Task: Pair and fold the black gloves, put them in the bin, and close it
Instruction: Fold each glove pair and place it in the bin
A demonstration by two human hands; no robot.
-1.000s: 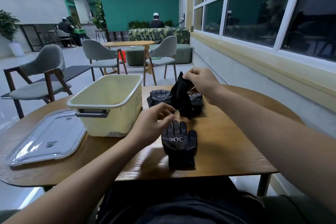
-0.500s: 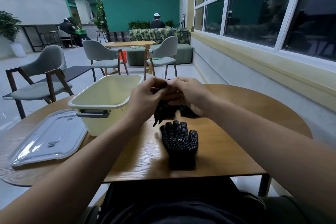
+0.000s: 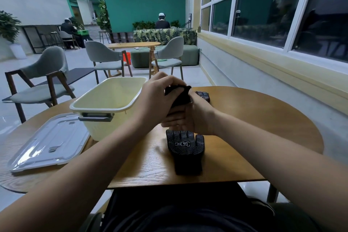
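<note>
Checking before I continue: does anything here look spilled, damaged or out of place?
Nothing stands out. The bin stands upright and open, its lid lies flat beside it on the table, one flat glove lies near the edge, and the left hand and right hand grip a second glove.

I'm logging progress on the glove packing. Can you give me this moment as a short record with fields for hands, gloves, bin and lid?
left hand: grips held glove from above
right hand: holds the same glove from below
flat glove: lies on table, dotted side up, near the person
far gloves: on table behind the hands
bin: open, no glove visible inside
lid: off, flat on table left of bin
</note>
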